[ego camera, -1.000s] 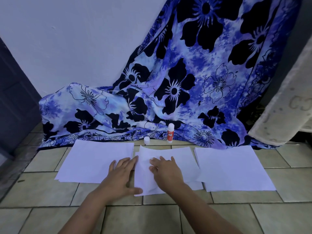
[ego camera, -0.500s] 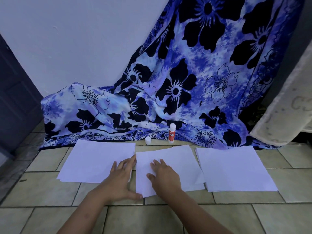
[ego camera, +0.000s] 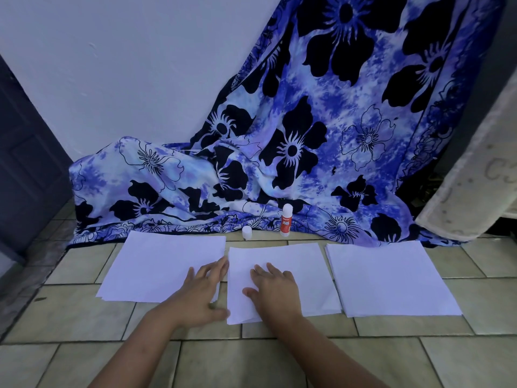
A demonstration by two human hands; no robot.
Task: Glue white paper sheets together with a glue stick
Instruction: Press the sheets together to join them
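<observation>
Middle paper stack, white, lies flat on the tiled floor, ctr of a row of three. Its lower sheets stick out a bit at the near edge. Right hand rests flat on its near-left part, fingers straight and close together, thumb out to the left, gripping nothing. Left hand lies palm down just beside it, over the right edge of the left paper stack. Its fingers are straight and slightly spread, thumb tip at the middle stack's near-left corner; holds nothing. Right paper stack sits apart w/ a narrow gap.

Behind the middle stack the glue stick stands upright, red label, white top. Small white cap stands on the floor to its left, not touching. Both are at the hem of a blue floral cloth draped down a white wall.
</observation>
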